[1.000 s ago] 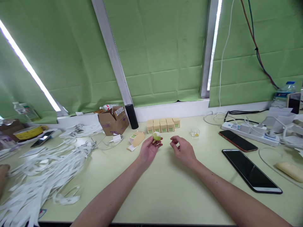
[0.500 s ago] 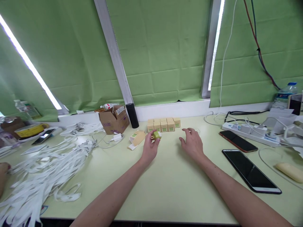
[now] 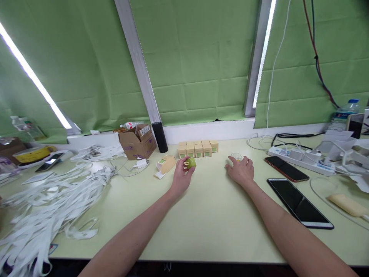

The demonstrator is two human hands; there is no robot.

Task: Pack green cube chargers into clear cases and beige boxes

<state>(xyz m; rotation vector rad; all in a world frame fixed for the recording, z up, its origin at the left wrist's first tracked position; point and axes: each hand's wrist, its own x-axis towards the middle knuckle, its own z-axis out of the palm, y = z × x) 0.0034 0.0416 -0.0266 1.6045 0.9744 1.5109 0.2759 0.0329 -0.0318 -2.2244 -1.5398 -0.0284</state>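
A small green object (image 3: 190,163) is pinched between the thumb and fingers of my left hand (image 3: 181,175), above the middle of the table. Over to the right, my right hand (image 3: 240,171) has its fingers apart, right beside a small clear container (image 3: 236,156) with something yellow at it. The hand partly covers that container. Behind my left hand several small tan boxes (image 3: 198,149) with green labels stand side by side. An opened tan box (image 3: 165,165) lies to the left of that hand.
White straps (image 3: 63,200) spread over the left of the table (image 3: 207,223). A brown carton (image 3: 137,144) and a black cylinder (image 3: 160,137) stand at the back. On the right lie two phones (image 3: 298,202) (image 3: 286,168), a power strip (image 3: 300,159) and a beige object (image 3: 347,204).
My right hand has moved right, to the clear container. The green object has turned a little in my left hand. The view has shifted slightly.
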